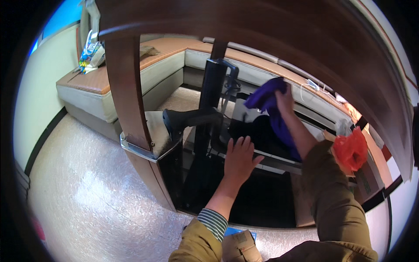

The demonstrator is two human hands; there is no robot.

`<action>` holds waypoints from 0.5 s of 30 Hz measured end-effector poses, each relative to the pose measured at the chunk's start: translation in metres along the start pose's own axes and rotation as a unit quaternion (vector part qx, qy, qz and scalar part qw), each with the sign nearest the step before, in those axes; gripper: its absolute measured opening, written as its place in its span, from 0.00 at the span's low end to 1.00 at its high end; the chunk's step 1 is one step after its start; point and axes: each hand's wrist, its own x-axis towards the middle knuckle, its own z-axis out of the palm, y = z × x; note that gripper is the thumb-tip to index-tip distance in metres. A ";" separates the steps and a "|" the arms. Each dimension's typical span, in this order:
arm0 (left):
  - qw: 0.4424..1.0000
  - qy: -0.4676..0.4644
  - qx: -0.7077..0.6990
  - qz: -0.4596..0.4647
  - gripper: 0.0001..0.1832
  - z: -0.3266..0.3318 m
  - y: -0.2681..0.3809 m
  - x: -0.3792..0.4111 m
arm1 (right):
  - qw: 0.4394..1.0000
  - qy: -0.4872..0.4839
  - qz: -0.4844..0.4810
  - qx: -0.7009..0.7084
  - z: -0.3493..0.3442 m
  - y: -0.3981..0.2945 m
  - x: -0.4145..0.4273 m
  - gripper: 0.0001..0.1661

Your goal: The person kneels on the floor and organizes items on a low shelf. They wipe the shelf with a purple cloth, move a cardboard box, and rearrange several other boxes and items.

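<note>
Up and to the right, my right hand grips a crumpled purple cloth, which hangs down from it over a dark item inside the black-framed unit. The cloth hides part of that dark item, and I cannot tell what it is. My left hand is spread palm-down near the unit's front rail, holding nothing; whether it touches the rail is unclear. To its left, a black curved arm juts out from beside a black upright column.
A brown tabletop hangs above, with a brown post at left. Around the back runs a cushioned bench. A red plastic bag sits at right. Below my left arm, a cardboard box rests on the floor.
</note>
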 end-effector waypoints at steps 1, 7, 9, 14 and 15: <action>1.000 -0.003 -0.020 0.007 0.28 0.002 0.011 0.005 | 0.994 0.018 -0.083 -0.074 0.020 0.019 0.016 0.33; 0.998 -0.015 -0.067 0.004 0.26 0.002 0.012 0.006 | 0.927 -0.233 -0.155 -0.249 0.142 0.032 0.002 0.33; 0.997 -0.020 -0.078 -0.007 0.25 -0.001 0.010 0.002 | 0.920 -0.295 -0.124 -0.227 0.142 0.023 0.018 0.32; 0.995 0.024 -0.098 -0.012 0.25 0.005 0.004 0.001 | 0.893 -0.278 -0.084 -0.344 0.145 0.047 0.043 0.33; 0.993 0.018 -0.115 0.007 0.25 0.012 0.020 0.006 | 0.894 -0.257 -0.060 -0.362 0.127 0.089 0.072 0.34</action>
